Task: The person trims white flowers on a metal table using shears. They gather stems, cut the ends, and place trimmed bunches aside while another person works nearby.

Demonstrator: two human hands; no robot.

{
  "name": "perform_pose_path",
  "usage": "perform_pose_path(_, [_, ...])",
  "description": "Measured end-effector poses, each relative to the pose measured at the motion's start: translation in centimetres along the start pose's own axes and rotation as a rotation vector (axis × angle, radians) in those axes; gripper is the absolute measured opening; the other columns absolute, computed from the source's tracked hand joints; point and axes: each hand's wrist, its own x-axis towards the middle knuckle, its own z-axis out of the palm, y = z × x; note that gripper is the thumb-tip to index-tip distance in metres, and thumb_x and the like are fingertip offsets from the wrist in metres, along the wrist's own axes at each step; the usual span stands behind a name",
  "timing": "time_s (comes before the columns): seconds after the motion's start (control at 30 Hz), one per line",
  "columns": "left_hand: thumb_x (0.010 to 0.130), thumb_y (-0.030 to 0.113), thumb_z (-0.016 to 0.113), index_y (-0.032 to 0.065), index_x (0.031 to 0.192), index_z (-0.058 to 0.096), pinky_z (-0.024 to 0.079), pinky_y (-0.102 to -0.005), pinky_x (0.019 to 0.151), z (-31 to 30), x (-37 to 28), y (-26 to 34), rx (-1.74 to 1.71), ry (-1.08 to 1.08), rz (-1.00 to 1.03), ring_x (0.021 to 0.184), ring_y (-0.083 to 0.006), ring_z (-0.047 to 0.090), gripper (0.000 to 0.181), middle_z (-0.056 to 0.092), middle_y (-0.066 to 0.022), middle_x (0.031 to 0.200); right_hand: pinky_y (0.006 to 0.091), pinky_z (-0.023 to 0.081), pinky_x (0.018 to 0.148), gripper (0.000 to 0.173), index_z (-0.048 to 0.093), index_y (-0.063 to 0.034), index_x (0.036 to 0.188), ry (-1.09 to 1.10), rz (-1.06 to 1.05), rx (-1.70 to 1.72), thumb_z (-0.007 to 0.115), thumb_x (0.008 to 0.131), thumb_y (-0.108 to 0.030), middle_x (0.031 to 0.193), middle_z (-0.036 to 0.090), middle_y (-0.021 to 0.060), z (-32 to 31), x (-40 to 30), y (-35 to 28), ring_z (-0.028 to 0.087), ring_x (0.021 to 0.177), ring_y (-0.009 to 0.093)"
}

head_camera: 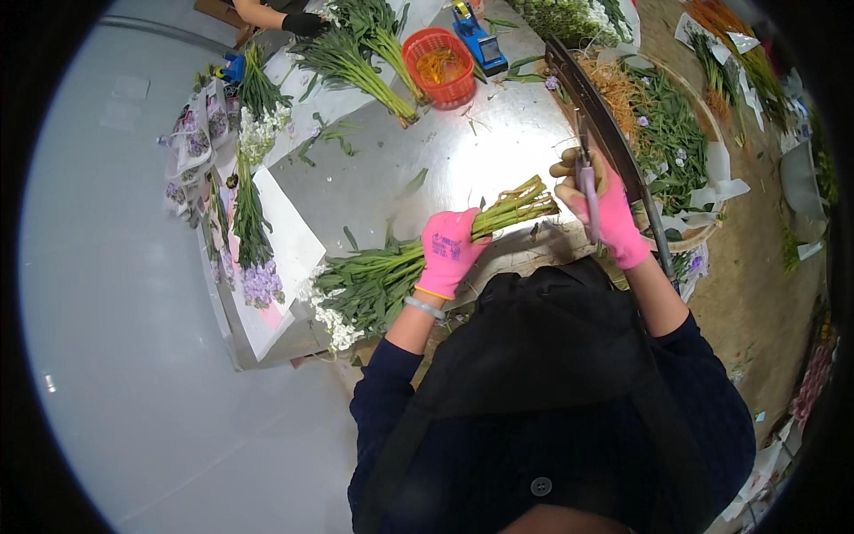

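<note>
My left hand (452, 250), in a pink work glove, grips a bunch of white stock flowers (373, 280) around its green stems. The white blooms hang at the table's near edge, and the stem ends (524, 210) stick out to the right of my fist. In my right hand (604, 200), gloved the same way with tan-coated fingers, is a pair of scissors with pale purple handles (588, 193). The dark blades point away from me, just right of the stem ends and apart from them. Both hands are over the metal table (460, 147).
A red plastic basket (440, 93) of rubber bands stands by a blue tape dispenser (482, 43). More stem bunches (360, 73) lie near another person's black-gloved hand (303, 25). Purple stock (262, 284) rests on white paper at left. Beyond a dark metal rail (594, 107), a round container (717, 133) holds cut greens.
</note>
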Motion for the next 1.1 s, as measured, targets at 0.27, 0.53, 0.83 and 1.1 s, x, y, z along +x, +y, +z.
perform_pose_path(0.27, [0.055,0.017,0.075,0.0085,0.097,0.056,0.044,-0.0389,0.066,0.0,-0.6,0.3,0.0,0.046,0.059,0.071,-0.0266,0.056,0.047,0.059,-0.0064,0.075,0.0285,0.046,0.068,0.029,0.053,-0.0041,0.101,-0.29,-0.192,-0.549,0.059,0.073,-0.004,0.085,0.06,0.0102,0.5,0.9,-2.4,0.059,0.074,0.022])
perform_pose_path(0.53, [0.055,0.015,0.075,0.0082,0.097,0.056,0.044,-0.0387,0.069,0.7,-1.0,0.5,-0.052,0.074,0.086,0.073,-0.0276,0.056,0.047,0.059,-0.0066,0.077,0.0303,0.044,0.058,0.032,0.053,-0.001,0.098,-0.289,0.098,-0.367,0.066,0.075,-0.02,0.075,0.058,0.0089,0.4,2.1,-0.7,0.057,0.065,0.018])
perform_pose_path(0.83, [0.056,0.021,0.075,0.0089,0.09,0.058,0.045,-0.0382,0.066,0.2,-0.3,0.8,-0.047,-0.019,-0.02,0.071,-0.0282,0.056,0.041,0.059,-0.0086,0.073,0.0168,0.042,0.051,0.037,0.049,-0.0046,0.102,0.215,0.055,0.703,0.058,0.085,-0.037,0.074,0.051,0.0005,-7.7,5.5,1.8,0.048,0.059,0.007])
perform_pose_path(1.1, [0.06,0.025,0.073,0.0096,0.083,0.058,0.047,-0.0366,0.058,-1.9,1.4,1.7,0.031,-0.13,-0.225,0.063,-0.0283,0.06,0.032,0.06,-0.0095,0.066,0.0161,0.034,0.052,0.033,0.048,-0.0005,0.112,-0.094,0.11,-0.38,0.053,0.081,-0.011,0.069,0.045,-0.0026,-4.4,0.3,2.1,0.041,0.057,0.004])
